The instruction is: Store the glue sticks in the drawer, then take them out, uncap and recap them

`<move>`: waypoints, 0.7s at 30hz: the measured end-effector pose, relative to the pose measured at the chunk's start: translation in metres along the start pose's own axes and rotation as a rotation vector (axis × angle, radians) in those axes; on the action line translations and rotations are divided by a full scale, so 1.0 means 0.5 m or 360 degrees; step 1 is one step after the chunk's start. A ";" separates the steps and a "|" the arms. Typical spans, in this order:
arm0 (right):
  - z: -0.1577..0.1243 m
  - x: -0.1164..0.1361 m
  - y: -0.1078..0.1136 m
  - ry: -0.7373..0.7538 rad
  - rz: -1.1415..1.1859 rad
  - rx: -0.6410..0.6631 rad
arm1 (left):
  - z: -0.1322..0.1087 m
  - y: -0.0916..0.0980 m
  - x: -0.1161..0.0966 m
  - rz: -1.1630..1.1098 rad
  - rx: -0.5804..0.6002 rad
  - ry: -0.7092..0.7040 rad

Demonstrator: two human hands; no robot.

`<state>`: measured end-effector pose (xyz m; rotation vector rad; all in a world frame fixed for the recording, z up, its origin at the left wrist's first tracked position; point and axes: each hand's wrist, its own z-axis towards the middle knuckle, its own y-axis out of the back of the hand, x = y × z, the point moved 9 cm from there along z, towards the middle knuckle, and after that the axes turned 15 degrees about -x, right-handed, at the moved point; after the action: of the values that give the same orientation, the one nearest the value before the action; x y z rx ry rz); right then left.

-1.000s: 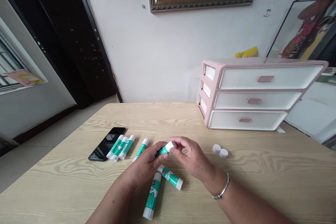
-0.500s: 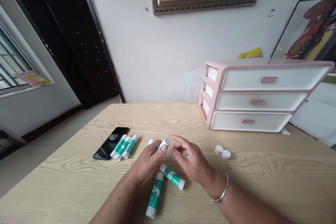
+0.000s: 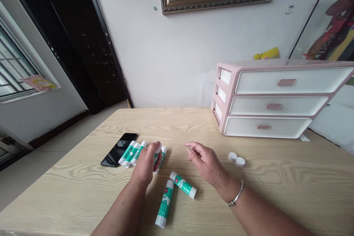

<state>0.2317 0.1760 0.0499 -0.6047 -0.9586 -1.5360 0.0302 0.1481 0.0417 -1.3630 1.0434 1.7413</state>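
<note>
My left hand is shut around a green-and-white glue stick, which stands nearly upright with its white end up. Right behind those fingers, another glue stick lies partly hidden. My right hand hangs above the table to the right, holding nothing, its fingertips slightly apart. Below it lie two more glue sticks, one slanted and one pointing toward me. A tight row of three glue sticks lies left of my left hand. Two small white caps stand right of my right hand.
A black smartphone lies beside the row of sticks on the light wood-grain table. A pink-and-white three-drawer organiser stands at the back right. The table's far edge meets a white wall.
My left hand has moved left and turned its glue stick upright. My right hand has drawn back slightly to the right, its fingers away from the stick.
</note>
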 end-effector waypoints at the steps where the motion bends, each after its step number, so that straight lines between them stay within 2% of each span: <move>1: 0.000 0.000 0.001 -0.0003 -0.0001 -0.0001 | 0.000 0.002 -0.001 -0.0007 -0.0011 -0.0025; 6: 0.005 0.002 0.005 -0.0033 0.0018 -0.0007 | -0.002 0.008 -0.009 0.0132 -0.0086 -0.0185; 12: 0.006 0.003 0.008 -0.0031 0.0010 -0.0008 | -0.005 0.009 -0.012 0.0192 -0.0131 -0.0209; 17: 0.008 0.002 0.011 -0.0026 -0.0013 -0.0015 | -0.008 -0.007 -0.009 0.0287 0.0029 -0.0194; 21: 0.010 -0.004 0.011 -0.0011 -0.0078 -0.0008 | -0.010 -0.030 -0.020 0.0683 0.0060 -0.0448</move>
<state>0.2369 0.1815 0.0523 -0.5939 -0.9815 -1.5813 0.0475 0.1500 0.0484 -0.8751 1.2615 2.1341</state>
